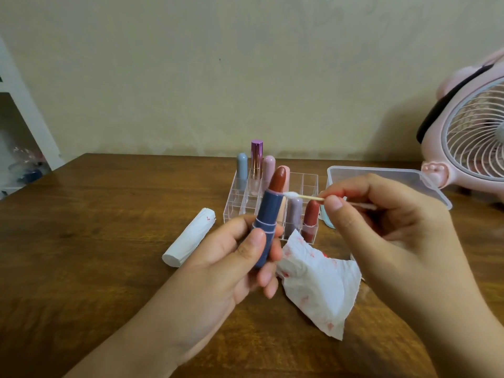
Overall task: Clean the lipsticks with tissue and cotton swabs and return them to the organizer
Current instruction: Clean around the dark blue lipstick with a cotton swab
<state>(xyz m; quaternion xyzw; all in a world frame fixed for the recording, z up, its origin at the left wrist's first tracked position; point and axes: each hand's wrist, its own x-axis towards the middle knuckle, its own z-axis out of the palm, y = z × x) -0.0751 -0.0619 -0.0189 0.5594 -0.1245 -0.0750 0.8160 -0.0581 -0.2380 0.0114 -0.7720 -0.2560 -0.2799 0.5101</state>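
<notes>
- My left hand (237,257) holds the uncapped lipstick (270,214) upright over the bench (109,227); my fingers (268,268) curl round the lower part of its dusty-blue tube, thumb pressed on the front; the brick-red bullet stands out of the top.
- My right hand (387,230) pinches a cotton swab (308,197) between thumb and forefinger, the other fingers loosely curled behind; the wooden stick lies nearly level and its white tip touches the lipstick just where the bullet meets the tube's collar.
- A crumpled tissue (319,282) with red smears lies on the bench below and between my two hands, just in front of the organizer.
- The clear organizer (237,205) sits behind the lipstick I hold; in its back row stand a grey-blue lipstick (241,166), a tall purple-capped tube (256,159) and a pale pink lipstick (269,167); in its front row stand a lilac lipstick (295,211) and a dark red lipstick (311,216); other compartments I cannot make out behind the tube.
- A rolled white tissue pack (188,237) lies tilted on the bench left of the organizer, apart from it.
- A clear plastic box (381,174) sits behind my right hand, partly hidden by it.
- A pink desk fan (474,137) stands at the far right edge of the bench.
</notes>
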